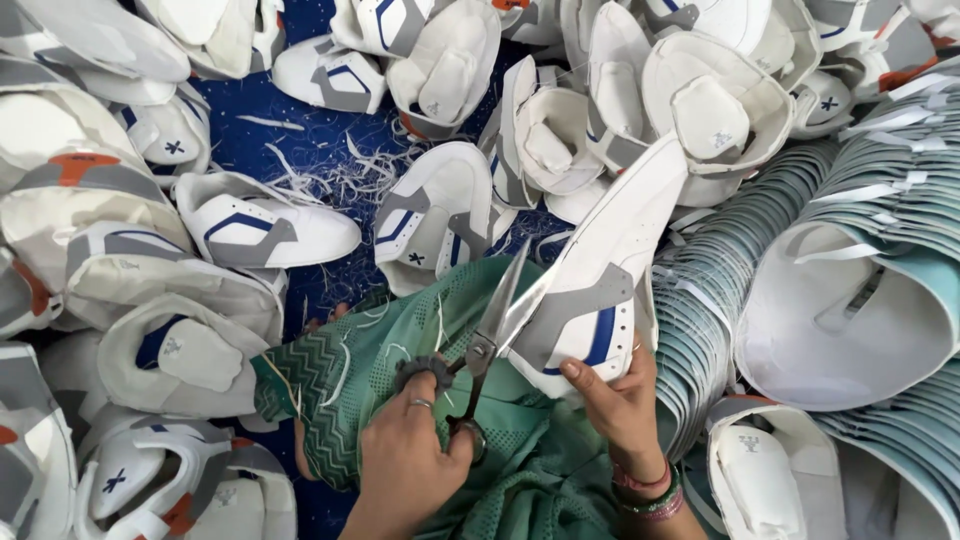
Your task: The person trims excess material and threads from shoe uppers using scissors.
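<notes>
The left hand (pixel 405 455) is closed around the handles of a pair of scissors (pixel 487 335), with fingers through the loops. The scissor blades are open and point up, touching the edge of a white shoe piece (pixel 600 280) with grey and blue patches. The right hand (pixel 620 400) grips that shoe piece from below, thumb on the front and fingers curled behind it. Both hands are over a green cloth (pixel 380 370) that lies across the person's lap. All around are heaps of the same white shoe pieces (pixel 260 225) on a blue cloth (pixel 300 130) with little white cut scraps (pixel 340 170) on it. On the right is a long curved stack of pale blue-green pieces (pixel 880 140).
</notes>
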